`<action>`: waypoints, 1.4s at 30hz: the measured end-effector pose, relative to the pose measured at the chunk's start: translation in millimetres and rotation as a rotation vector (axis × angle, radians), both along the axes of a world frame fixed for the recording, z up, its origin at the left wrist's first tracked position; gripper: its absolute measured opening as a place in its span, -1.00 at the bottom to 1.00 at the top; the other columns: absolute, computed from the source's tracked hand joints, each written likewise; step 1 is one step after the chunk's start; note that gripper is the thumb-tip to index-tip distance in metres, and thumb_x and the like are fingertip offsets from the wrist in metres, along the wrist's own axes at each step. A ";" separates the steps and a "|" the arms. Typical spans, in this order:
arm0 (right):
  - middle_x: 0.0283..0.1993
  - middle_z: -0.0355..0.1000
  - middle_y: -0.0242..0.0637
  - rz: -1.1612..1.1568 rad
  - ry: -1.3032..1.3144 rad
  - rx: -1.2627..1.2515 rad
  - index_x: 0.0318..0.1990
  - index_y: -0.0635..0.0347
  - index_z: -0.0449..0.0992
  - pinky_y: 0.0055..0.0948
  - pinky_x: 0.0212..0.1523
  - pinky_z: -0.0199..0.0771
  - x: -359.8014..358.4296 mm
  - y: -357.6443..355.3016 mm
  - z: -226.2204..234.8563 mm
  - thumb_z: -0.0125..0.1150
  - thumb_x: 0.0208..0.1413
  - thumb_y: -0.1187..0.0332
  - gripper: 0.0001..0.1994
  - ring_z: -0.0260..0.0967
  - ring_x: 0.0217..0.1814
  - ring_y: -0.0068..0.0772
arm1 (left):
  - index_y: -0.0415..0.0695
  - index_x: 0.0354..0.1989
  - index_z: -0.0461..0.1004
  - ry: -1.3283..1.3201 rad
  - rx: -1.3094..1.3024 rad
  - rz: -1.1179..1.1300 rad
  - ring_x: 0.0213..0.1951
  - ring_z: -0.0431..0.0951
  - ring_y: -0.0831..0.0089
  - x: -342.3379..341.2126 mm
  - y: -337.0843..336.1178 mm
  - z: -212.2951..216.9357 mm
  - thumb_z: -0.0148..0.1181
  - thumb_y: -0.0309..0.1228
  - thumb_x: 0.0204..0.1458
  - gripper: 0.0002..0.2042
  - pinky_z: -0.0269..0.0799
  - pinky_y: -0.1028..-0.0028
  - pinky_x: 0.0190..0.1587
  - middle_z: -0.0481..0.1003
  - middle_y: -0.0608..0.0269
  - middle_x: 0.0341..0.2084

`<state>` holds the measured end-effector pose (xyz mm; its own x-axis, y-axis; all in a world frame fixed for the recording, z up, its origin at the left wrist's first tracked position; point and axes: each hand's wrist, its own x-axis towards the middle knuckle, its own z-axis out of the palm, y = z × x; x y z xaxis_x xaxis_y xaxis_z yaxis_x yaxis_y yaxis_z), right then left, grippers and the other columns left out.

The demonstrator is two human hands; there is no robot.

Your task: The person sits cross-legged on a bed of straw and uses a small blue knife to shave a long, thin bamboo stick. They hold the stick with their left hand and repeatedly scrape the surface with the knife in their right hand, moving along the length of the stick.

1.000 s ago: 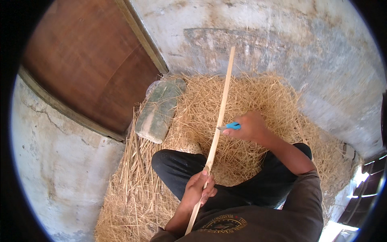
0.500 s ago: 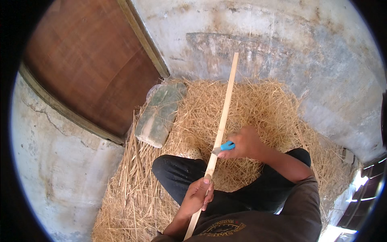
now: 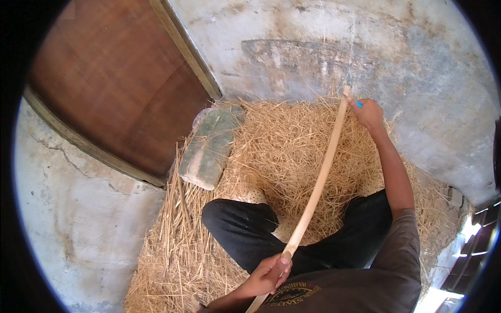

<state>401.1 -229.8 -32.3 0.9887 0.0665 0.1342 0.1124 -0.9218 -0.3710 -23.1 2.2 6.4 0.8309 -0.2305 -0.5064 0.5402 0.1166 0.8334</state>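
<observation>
A long pale strip of split bamboo or wood point(image 3: 322, 182) runs from my lap up toward the wall, slightly bowed. My left hand point(image 3: 270, 275) is closed round its lower part, thumb on top, close to my belly. Far out at the strip's upper end, my right hand point(image 3: 368, 112) grips a knife with a blue handle point(image 3: 358, 104). The blade lies against the strip near its tip and is mostly too small to make out. My right arm is stretched out.
Pale shavings point(image 3: 292, 141) heap over the floor between my crossed legs point(image 3: 240, 229) and the wall point(image 3: 313, 62). A grey-green stone-like block point(image 3: 211, 146) lies left of them, by a brown door panel point(image 3: 120, 78). Thin strips point(image 3: 182, 224) lie at the left.
My right hand with the knife has slid from the strip's middle out to its far end. The strip's upper end has swung right and bends now. My left hand has shifted slightly right and nearer me.
</observation>
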 end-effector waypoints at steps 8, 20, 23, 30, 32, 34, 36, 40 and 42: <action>-0.57 0.40 -0.13 -0.454 -0.250 0.045 -0.60 0.33 0.48 -0.14 -0.29 0.37 60.2 -91.9 -83.4 -0.33 0.01 -0.47 -0.12 0.40 -0.45 -0.21 | -0.11 -0.36 0.23 0.044 -0.046 -0.114 -0.74 0.20 0.70 -24.6 1.2 5.7 -0.25 -0.14 0.29 -0.69 0.11 0.66 -0.72 0.18 0.44 -0.74; -0.79 0.28 -0.25 0.852 -0.082 0.147 -0.75 0.12 0.42 -0.30 -0.67 0.29 -194.0 73.9 16.7 0.18 -0.16 -0.33 -0.38 0.29 -0.76 -0.23 | -0.15 -0.38 0.25 -0.188 0.018 0.184 -0.79 0.13 0.71 52.0 11.4 5.2 -0.18 -0.23 0.28 -0.74 0.12 0.67 -0.77 0.19 0.42 -0.76; -0.82 0.25 -0.25 0.771 -0.123 0.145 -0.75 0.09 0.42 -0.28 -0.68 0.28 -180.5 73.5 15.2 0.17 -0.20 -0.37 -0.37 0.27 -0.78 -0.21 | -0.14 -0.40 0.24 -0.212 0.095 0.183 -0.79 0.13 0.72 48.5 9.3 8.6 -0.19 -0.22 0.28 -0.72 0.12 0.67 -0.77 0.20 0.42 -0.76; -0.84 0.22 -0.26 0.745 -0.334 0.131 -0.77 0.13 0.42 -0.25 -0.69 0.25 -164.1 77.3 6.0 0.04 -0.23 -0.49 -0.26 0.28 -0.77 -0.23 | -0.15 -0.39 0.26 -0.218 0.145 0.220 -0.79 0.14 0.69 49.4 9.3 10.7 -0.17 -0.21 0.27 -0.72 0.07 0.66 -0.77 0.20 0.41 -0.78; -0.83 0.22 -0.28 0.649 -0.300 0.087 -0.75 0.12 0.43 -0.25 -0.67 0.26 -149.7 74.8 4.5 0.05 -0.20 -0.47 -0.28 0.28 -0.75 -0.25 | -0.15 -0.39 0.25 -0.209 0.174 0.211 -0.78 0.14 0.69 50.2 8.2 9.4 -0.16 -0.20 0.27 -0.71 0.09 0.66 -0.76 0.20 0.41 -0.77; -0.82 0.22 -0.28 0.407 -0.147 0.005 -0.70 0.12 0.46 -0.26 -0.63 0.28 -129.2 72.0 7.3 0.09 -0.16 -0.41 -0.33 0.27 -0.74 -0.26 | -0.14 -0.38 0.24 -0.171 0.157 0.166 -0.77 0.14 0.71 43.8 2.5 12.1 -0.17 -0.21 0.27 -0.73 0.10 0.67 -0.74 0.20 0.43 -0.74; -0.81 0.22 -0.30 0.337 -0.055 0.024 -0.68 0.13 0.48 -0.26 -0.62 0.28 -92.5 51.7 5.2 0.05 -0.15 -0.43 -0.30 0.25 -0.75 -0.28 | -0.13 -0.37 0.23 -0.142 0.126 0.119 -0.77 0.14 0.72 38.4 -1.0 11.3 -0.17 -0.21 0.28 -0.73 0.10 0.67 -0.73 0.20 0.44 -0.73; -0.80 0.23 -0.31 0.331 -0.096 -0.014 -0.68 0.18 0.48 -0.25 -0.62 0.27 -75.9 50.7 -13.6 -0.04 -0.09 -0.45 -0.26 0.24 -0.74 -0.33 | -0.12 -0.36 0.23 -0.137 0.109 0.090 -0.76 0.14 0.73 31.1 -1.7 3.6 -0.18 -0.22 0.28 -0.75 0.09 0.67 -0.73 0.20 0.46 -0.72; -0.80 0.23 -0.31 0.189 0.011 0.102 -0.71 0.19 0.46 -0.23 -0.61 0.27 -56.6 40.0 -14.5 -0.09 -0.05 -0.44 -0.24 0.26 -0.73 -0.33 | -0.12 -0.37 0.23 -0.119 0.130 0.084 -0.76 0.14 0.74 25.3 -3.1 3.7 -0.19 -0.23 0.28 -0.75 0.08 0.67 -0.73 0.21 0.46 -0.72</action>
<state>344.5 -189.8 -46.9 0.9615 0.2373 0.1385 0.2747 -0.8425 -0.4634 2.1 -0.9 10.1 0.9003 -0.0970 -0.4242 0.4297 0.0440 0.9019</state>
